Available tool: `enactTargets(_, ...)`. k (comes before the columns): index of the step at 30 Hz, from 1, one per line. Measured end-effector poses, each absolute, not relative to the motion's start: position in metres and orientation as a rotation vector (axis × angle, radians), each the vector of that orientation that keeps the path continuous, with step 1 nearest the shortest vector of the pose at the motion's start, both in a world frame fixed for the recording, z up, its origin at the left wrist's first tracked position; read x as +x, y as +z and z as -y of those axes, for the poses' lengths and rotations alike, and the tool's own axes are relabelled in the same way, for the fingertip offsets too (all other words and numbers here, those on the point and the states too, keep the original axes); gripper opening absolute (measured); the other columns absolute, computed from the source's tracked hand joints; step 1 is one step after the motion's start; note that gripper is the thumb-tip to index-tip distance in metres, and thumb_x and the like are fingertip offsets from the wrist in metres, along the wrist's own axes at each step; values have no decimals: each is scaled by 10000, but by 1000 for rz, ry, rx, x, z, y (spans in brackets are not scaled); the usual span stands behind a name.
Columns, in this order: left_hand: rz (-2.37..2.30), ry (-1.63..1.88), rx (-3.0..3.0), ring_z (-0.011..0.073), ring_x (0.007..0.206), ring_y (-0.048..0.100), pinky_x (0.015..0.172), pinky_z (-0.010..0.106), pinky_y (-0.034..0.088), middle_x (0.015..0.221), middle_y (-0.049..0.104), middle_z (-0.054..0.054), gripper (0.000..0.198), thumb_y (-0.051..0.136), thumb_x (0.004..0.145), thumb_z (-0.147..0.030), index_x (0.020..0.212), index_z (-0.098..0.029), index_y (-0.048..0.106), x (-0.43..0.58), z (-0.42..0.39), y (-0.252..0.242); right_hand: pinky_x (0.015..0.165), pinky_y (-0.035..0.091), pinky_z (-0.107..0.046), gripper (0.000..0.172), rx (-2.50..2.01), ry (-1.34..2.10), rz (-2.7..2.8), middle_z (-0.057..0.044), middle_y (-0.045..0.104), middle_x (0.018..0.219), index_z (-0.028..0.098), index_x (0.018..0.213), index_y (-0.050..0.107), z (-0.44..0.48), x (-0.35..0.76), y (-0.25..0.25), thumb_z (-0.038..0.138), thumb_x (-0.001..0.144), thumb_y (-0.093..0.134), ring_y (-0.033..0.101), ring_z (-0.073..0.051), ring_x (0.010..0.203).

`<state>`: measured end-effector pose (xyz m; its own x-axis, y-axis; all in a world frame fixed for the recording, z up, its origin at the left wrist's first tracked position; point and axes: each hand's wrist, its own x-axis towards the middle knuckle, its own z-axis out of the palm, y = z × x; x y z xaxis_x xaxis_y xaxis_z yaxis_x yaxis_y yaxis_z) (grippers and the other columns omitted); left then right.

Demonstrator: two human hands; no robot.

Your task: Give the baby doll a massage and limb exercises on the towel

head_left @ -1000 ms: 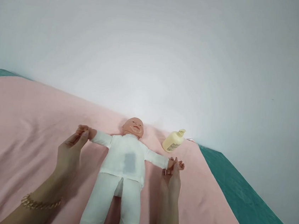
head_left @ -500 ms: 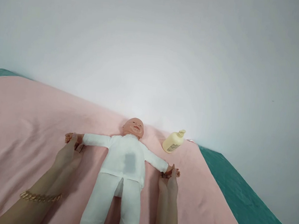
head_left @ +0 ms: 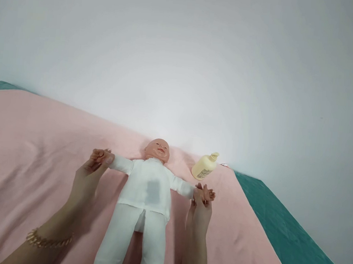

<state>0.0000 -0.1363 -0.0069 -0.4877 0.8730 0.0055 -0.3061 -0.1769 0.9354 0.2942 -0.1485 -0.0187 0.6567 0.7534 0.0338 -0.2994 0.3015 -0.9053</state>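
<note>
Left hand and right hand each have a pinching grip on the doll, clamped at its wrists with the thumbs on top near the cuffs. The doll lies on its back on a pink cloth, head toward the wall, between the two forearms. Its arms are out to the sides, the one in the left hand nearly level with the shoulders, the other sloping a little down toward the right hand. A bracelet circles the left wrist.

Judging by the hold, the step in hand is guiding both arms at once, spread away from the body. From here, a next move would call for light, even pressure on both wrists and matched motion, so that the doll does not twist or slide on the cloth.

One container is in view: a pale yellow bottle with a pump top, standing upright just beyond the right hand and apart from it. Its walls look opaque, so what it holds, or how much, cannot be told. Neither hand touches it. Dark print shows on its near side, too small to read. Green sheet shows past the cloth's edge.
</note>
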Motion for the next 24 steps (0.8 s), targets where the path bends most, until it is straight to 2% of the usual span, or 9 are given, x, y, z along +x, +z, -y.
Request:
enactTargets(4, -1398, 1658, 1054, 292, 1246, 554, 1060, 433, 431, 1334, 625, 45, 310, 711, 790, -394, 1066, -253, 700, 10, 146, -3, 992, 475, -367, 522, -1011, 639, 705, -88, 610, 1225, 175, 1124, 602, 151, 279, -7, 293, 664, 817, 563, -220, 1192)
enactTargets(8, -1524, 1491, 1271, 322, 1205, 585, 972, 429, 497, 1339, 625, 26, 385, 697, 779, -405, 1150, -300, 690, 14, 152, -5, 1005, 458, -437, 488, -1028, 597, 891, -116, 621, 1222, 186, 1147, 602, 156, 265, -5, 276, 708, 797, 566, -256, 1204)
enactTargets(12, -1514, 1460, 1549, 314, 1166, 612, 967, 426, 505, 1240, 686, 21, 408, 716, 759, -413, 1156, -316, 704, 17, 152, -12, 977, 475, -435, 384, -1133, 419, 1145, -102, 652, 1185, 213, 1131, 638, 162, 256, -8, 246, 763, 741, 599, -246, 1128)
enactTargets(15, -1370, 1452, 1891, 299, 1195, 603, 1037, 434, 462, 1237, 689, 37, 373, 659, 823, -403, 1177, -293, 699, 16, 147, -19, 940, 504, -400, 368, -1084, 255, 1397, -79, 660, 1146, 248, 1163, 641, 163, 251, -9, 194, 802, 688, 614, -227, 1097)
enactTargets(20, -1151, 1248, 2304, 267, 1246, 574, 1111, 445, 398, 1289, 655, 61, 402, 532, 901, -282, 1289, -245, 627, 16, 139, -25, 891, 529, -383, 368, -961, 174, 1796, -63, 697, 1084, 279, 1179, 663, 163, 247, -9, 147, 839, 619, 634, -216, 1035)
enactTargets(24, -1130, 1126, 2500, 235, 1307, 514, 1132, 452, 371, 1354, 603, 59, 474, 450, 903, -172, 1362, -216, 558, 19, 139, -27, 906, 513, -404, 398, -935, 110, 1907, -55, 714, 1075, 283, 1205, 655, 162, 243, -10, 135, 837, 614, 634, -222, 1024)
